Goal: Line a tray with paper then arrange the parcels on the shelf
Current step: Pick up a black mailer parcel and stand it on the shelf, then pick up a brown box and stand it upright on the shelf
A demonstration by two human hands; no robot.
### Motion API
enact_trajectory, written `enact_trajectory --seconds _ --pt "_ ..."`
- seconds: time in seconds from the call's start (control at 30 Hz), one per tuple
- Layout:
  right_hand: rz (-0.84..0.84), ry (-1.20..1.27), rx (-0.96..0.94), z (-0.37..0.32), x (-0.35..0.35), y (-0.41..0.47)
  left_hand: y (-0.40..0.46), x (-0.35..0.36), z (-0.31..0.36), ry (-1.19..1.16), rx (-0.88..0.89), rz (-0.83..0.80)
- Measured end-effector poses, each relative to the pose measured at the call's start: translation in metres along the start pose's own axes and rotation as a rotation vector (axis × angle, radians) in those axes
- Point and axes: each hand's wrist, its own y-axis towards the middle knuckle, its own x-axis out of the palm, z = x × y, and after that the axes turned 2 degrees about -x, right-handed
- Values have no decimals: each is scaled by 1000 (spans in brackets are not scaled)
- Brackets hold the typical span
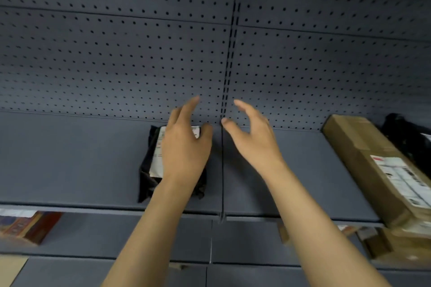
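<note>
parcels: your black parcel [149, 170] lies on the shelf [70, 158]; left hand [184, 147] and right hand [254, 137] hover, fingers apart, empty.

No writing can be read anywhere; the white label [156, 151] on the black parcel [147, 170] carries rows of dark print and some red marks, all too blurred to make out, and the left hand [184, 147] covers much of it; the white label [401, 179] on the long brown carton [363, 158] at the right shows a red block at its top end and dark lines like barcodes, none legible; the red-and-blue printed box [28, 226] on the lower shelf at the left bears a pattern or lettering too smeared to tell.
</note>
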Motion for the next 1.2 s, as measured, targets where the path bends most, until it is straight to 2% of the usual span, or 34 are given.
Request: enact_trajectory --seconds 0.17,0.33,0.6,0.9,1.2 --pt "167 -8 -40 13 -91 3 -8 56 64 -264 -5 -178" --pt "285 -53 -22 53 -180 -2 -30 121 122 -352 -41 -278" --pt "228 -63 92 140 -297 -14 -75 226 187 -397 -156 -337" --pt "147 -67 175 191 -325 -22 -96 290 198 -326 -238 -360" --pt "-42 -232 285 203 -316 -33 -114 312 179 -318 -398 -497"
